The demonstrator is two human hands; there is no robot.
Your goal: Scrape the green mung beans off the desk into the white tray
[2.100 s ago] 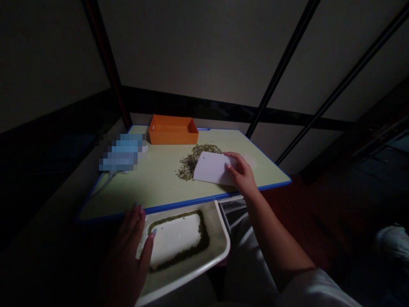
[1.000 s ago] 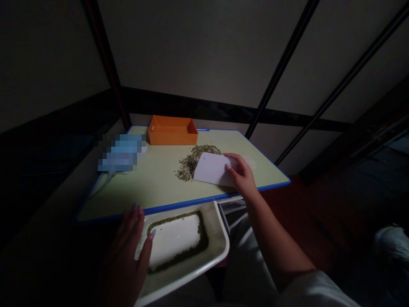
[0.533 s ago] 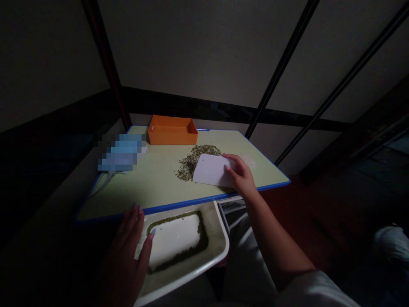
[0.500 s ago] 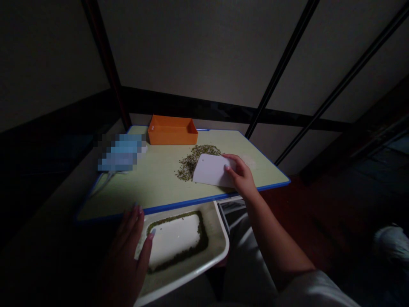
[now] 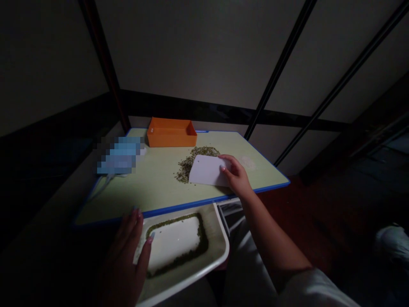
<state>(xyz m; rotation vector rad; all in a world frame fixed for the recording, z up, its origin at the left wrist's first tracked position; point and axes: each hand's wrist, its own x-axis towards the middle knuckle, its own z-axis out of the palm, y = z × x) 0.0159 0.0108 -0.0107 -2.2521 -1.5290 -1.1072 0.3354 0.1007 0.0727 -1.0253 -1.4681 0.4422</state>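
Note:
My right hand [image 5: 238,175] grips a white plastic scraper [image 5: 207,169], a flat piece with a small hole near one corner. The scraper's left edge touches a loose heap of small green-brown dried bits [image 5: 183,170] on the pale table [image 5: 150,187] and hides part of it. Below the table's near edge is a white tub [image 5: 220,243], with more of the green bits lying along the edges of its floor. My left hand [image 5: 128,251] holds the tub's left end, thumb over the inside and fingers along the rim; its palm side is dark.
An orange open box [image 5: 172,138] stands at the table's back left. A blurred-out blue item [image 5: 123,153] with a pale strap lies at the left edge. A blue pen-like stick [image 5: 202,131] lies at the back. Panelled walls [image 5: 191,51] rise behind.
My right hand has moved the scraper slightly left, against the heap of bits. My left hand and the tub stay in place. The view has shifted a little.

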